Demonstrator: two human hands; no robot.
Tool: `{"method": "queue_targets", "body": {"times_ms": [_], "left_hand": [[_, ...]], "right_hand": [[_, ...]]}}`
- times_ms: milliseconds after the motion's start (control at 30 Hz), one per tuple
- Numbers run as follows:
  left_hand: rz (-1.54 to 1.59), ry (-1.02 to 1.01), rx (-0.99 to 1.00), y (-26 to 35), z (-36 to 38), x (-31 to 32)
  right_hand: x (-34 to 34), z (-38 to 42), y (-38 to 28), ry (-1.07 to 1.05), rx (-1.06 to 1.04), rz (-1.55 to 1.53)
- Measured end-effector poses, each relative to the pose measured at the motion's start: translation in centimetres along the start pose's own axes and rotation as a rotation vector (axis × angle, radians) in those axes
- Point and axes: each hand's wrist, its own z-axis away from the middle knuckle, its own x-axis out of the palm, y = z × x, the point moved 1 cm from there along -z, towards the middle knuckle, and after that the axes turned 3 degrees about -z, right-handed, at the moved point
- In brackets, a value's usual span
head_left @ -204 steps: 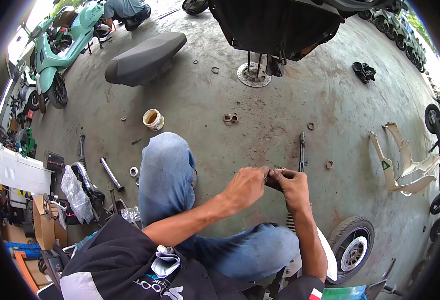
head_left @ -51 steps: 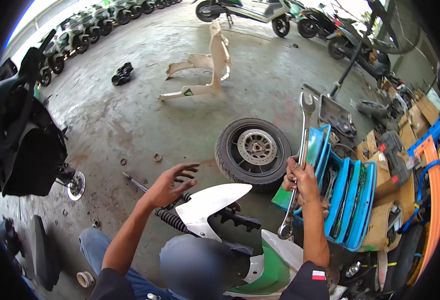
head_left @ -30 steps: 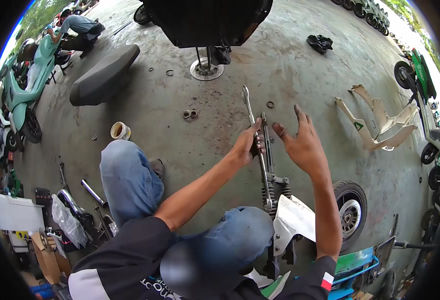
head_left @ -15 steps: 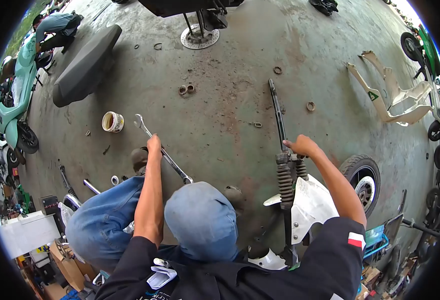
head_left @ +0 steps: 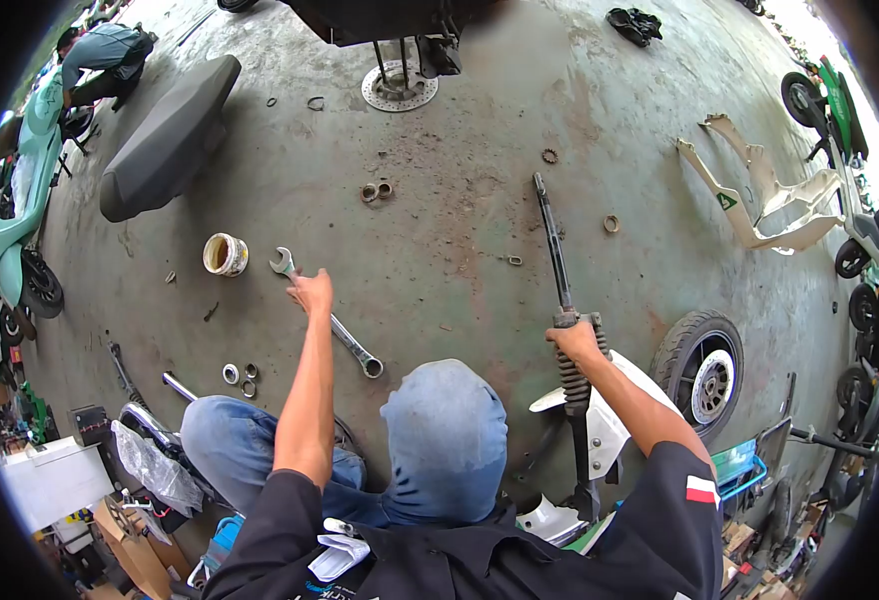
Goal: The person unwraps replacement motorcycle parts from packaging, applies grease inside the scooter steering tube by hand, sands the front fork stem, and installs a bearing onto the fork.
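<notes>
My left hand [head_left: 312, 291] is closed round the shank of a long combination wrench [head_left: 353, 345]. The wrench's open jaw points away from me and its ring end towards my knee, close to the floor. With my right hand [head_left: 578, 342] I grip a scooter front fork [head_left: 576, 385] near its upper bracket, where the ribbed rubber boots begin. The fork's dark steering stem [head_left: 554, 240] points away from me. A white fender [head_left: 608, 430] is attached beside the fork legs. Part of the boots is hidden behind my right hand and forearm.
A tub of grease [head_left: 226, 255], bearing rings [head_left: 378, 192] and a loose ring [head_left: 612, 224] lie on the floor. To the right are a wheel [head_left: 705, 375] and a cream body panel [head_left: 770, 215]. A seat [head_left: 172, 140] lies left; another person [head_left: 105, 62] bends by a green scooter [head_left: 22, 215].
My right hand has come down from the stem's base to the top of the fork boots. My left hand, still on the wrench, has changed its angle. My knees and the view have shifted.
</notes>
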Motion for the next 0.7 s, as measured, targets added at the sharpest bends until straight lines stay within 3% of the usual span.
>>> {"method": "queue_targets", "body": {"times_ms": [133, 300, 367, 433, 467, 567, 600, 667, 700], "left_hand": [[0.276, -0.15, 0.146, 2.2, 4.1, -2.6], [0.497, -0.35, 0.188, 3.1, 7.1, -4.8], [0.452, -0.564, 0.206, 3.8, 8.9, -4.8], [0.418, -0.818, 0.373, 3.8, 11.7, -4.3], [0.425, -0.811, 0.369, 3.7, 12.8, -4.4], [0.402, -1.299, 0.483, 3.7, 16.5, -4.8], [0.416, -1.278, 0.476, 3.3, 17.2, -4.4], [0.885, -1.464, 0.093, 2.4, 17.9, -2.8], [0.916, -1.431, 0.09, 2.9, 17.8, -2.8]], "right_hand": [[-1.1, 2.8, 0.0, 0.26, -0.073, 0.116], [-6.3, 10.4, -1.9, 0.012, -0.288, 0.03], [-6.3, 13.8, -3.9, -0.059, -0.3, 0.045], [-5.1, 16.7, -6.7, -0.057, -0.383, 0.103], [-4.2, 18.0, -8.7, -0.065, -0.475, 0.153], [-1.8, 21.7, -15.0, -0.151, -0.472, 0.221], [-0.9, 22.3, -16.7, -0.16, -0.49, 0.236], [1.2, 23.3, -19.9, -0.222, -0.653, 0.329], [1.9, 23.7, -21.5, -0.236, -0.678, 0.357]]}}
